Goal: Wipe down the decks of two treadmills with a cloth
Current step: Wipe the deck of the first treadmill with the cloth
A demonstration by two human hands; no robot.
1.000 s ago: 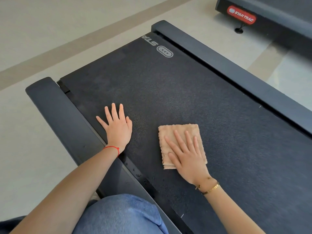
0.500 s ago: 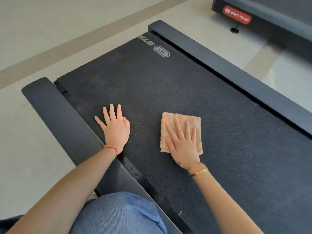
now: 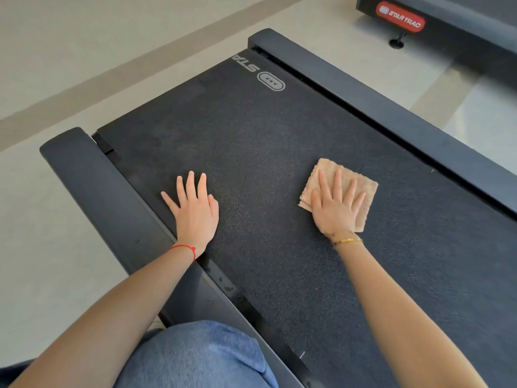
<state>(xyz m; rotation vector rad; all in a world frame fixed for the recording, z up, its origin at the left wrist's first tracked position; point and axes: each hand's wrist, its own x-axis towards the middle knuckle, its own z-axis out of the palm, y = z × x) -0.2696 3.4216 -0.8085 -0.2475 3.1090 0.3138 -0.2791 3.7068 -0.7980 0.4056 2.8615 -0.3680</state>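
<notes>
Head view: right hand [image 3: 337, 210] flat, fingers spread, pressing folded tan terry cloth [image 3: 340, 189] on first treadmill's black textured belt deck [image 3: 251, 141], mid-wipe. Left hand [image 3: 194, 210] flat, braced near side rail [image 3: 106, 200]. Next: probably sweep toward unwiped areas; second treadmill [image 3: 447, 26] seemingly pending.

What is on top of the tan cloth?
The right hand lies flat on the cloth, fingers spread, pressing it to the treadmill belt. The cloth's middle is covered.

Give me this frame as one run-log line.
step: wiping belt | right hand: flat on cloth, mid belt | left hand: flat on belt by left rail | second treadmill: untouched
</notes>
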